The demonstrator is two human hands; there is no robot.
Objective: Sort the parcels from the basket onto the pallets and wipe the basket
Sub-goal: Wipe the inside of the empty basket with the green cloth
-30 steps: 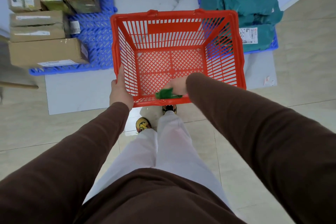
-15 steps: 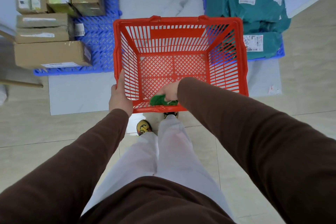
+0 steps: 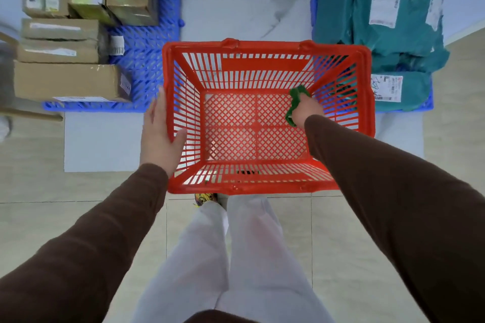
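The red plastic basket (image 3: 267, 48) stands on the floor in front of me with nothing but my hand and cloth inside. My left hand (image 3: 157, 128) grips its left wall, thumb inside the rim. My right hand (image 3: 305, 110) reaches into the basket's far right corner, closed on a crumpled green cloth (image 3: 295, 102) pressed against the mesh. Several brown cardboard boxes (image 3: 68, 81) sit on the blue pallet (image 3: 143, 60) at the left. Several teal mailer bags (image 3: 393, 16) are piled on a second blue pallet (image 3: 429, 103) at the right.
A pale marble-look slab (image 3: 244, 16) lies under the pallets and basket, on beige floor tiles. A wooden stick (image 3: 29, 114) pokes in from the left edge. My legs in white trousers (image 3: 236, 257) and a patterned shoe (image 3: 203, 198) are just behind the basket.
My right hand with the cloth has moved from the basket's near wall to its far right corner. The basket sits lower and nearer in view. My left hand stays on the left wall.
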